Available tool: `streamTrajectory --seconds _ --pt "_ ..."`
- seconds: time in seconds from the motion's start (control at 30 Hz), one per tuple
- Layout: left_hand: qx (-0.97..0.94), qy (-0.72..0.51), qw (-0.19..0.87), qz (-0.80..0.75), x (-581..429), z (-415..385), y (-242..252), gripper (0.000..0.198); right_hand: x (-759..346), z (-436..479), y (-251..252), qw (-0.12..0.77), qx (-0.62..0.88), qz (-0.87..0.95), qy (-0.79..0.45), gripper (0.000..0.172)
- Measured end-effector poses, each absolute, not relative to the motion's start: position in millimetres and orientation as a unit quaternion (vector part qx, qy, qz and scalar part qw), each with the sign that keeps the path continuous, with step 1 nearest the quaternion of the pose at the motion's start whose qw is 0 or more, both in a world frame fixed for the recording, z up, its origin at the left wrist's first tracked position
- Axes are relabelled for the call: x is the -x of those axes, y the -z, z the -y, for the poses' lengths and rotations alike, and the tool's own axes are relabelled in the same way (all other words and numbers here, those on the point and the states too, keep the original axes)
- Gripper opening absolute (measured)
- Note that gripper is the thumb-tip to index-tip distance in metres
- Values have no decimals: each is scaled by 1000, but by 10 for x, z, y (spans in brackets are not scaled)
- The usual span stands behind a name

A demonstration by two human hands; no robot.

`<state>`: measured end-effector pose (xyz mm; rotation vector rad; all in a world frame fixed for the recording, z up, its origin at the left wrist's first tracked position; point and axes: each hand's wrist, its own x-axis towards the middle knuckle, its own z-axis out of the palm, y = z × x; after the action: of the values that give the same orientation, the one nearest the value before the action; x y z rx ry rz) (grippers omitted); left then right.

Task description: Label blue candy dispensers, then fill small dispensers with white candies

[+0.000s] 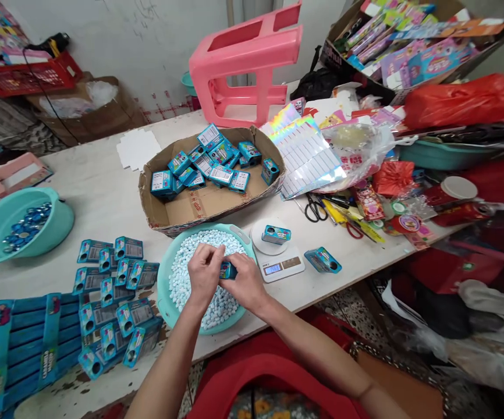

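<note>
My right hand [247, 280] is wrapped round a small blue printed carton [227, 270], held over a turquoise basin [163, 294]. My left hand [206, 270] is closed beside the carton's left end, its fingertips pinched together; whatever is in them is hidden. Small pale blue and white candies [180, 279] fill the basin beneath both hands. Right of the basin stands a kitchen scale [283, 266] with a similar blue carton [276, 234] lying on its round plate. Another blue carton [323, 260] lies on the table beside the scale.
A cardboard tray [169, 218] holds several blue cartons. More cartons with round holes [114, 291] stand at left, near flat blue packaging [25, 343]. A second turquoise basin [55, 233] holds shiny blue pieces. Scissors [315, 208], shiny label sheets [306, 154] and a pink stool [245, 52] lie behind.
</note>
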<state>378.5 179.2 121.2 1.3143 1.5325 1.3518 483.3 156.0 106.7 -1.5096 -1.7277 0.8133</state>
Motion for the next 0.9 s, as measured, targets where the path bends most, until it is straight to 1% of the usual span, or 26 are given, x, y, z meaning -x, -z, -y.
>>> streamTrajectory --seconds 0.07,0.13,0.17,0.23,0.3,0.33,0.4,0.47,0.5,0.57,0.67,0.73,0.77,0.83,0.9 --pt "-576 -486 311 -579 -3804 -1769 -1183 24 -4856 -1556 -1060 345 595 654 -315 18" --pt "-584 -483 317 -570 -3803 -1772 -1166 23 -4897 -1541 -1067 361 596 637 -328 21" --pt "-558 -501 333 -572 -3788 -1788 -1160 23 -4927 -1525 -1077 374 592 627 -340 24" --pt "-451 -561 389 -575 -3723 -1850 -1145 25 -5006 -1470 -1109 402 580 607 -367 31" --pt "-315 -602 475 -559 -3619 -1935 -1100 25 -5113 -1377 -1148 427 560 590 -395 35" --pt "-253 -596 528 -550 -3560 -1976 -1059 24 -5178 -1316 -1164 438 548 583 -409 36" --pt "-159 -535 622 -549 -3447 -2036 -941 22 -5326 -1171 -1176 454 532 568 -435 37" --pt "-131 -461 659 -579 -3365 -2050 -795 20 -5497 -1010 -1146 459 533 549 -452 38" --pt "-156 -428 651 -607 -3339 -2041 -724 20 -5587 -932 -1113 459 539 540 -456 37" --pt "-291 -355 591 -663 -3312 -2012 -615 21 -5766 -791 -1008 457 559 524 -452 36" --pt "-547 -231 427 -682 -3358 -2001 -573 17 -5999 -644 -768 445 589 516 -434 31" --pt "-638 -205 332 -664 -3495 -2050 -608 14 -6102 -590 -565 440 598 516 -427 28" --pt "-661 -212 305 -652 -3610 -2094 -629 15 -6133 -572 -456 442 600 513 -426 27" --pt "-695 -246 302 -604 -3931 -2216 -651 20 -6156 -544 -234 449 602 502 -429 28" --pt "-727 -277 341 -527 -4325 -2371 -626 31 -6142 -514 -34 460 601 493 -429 30"
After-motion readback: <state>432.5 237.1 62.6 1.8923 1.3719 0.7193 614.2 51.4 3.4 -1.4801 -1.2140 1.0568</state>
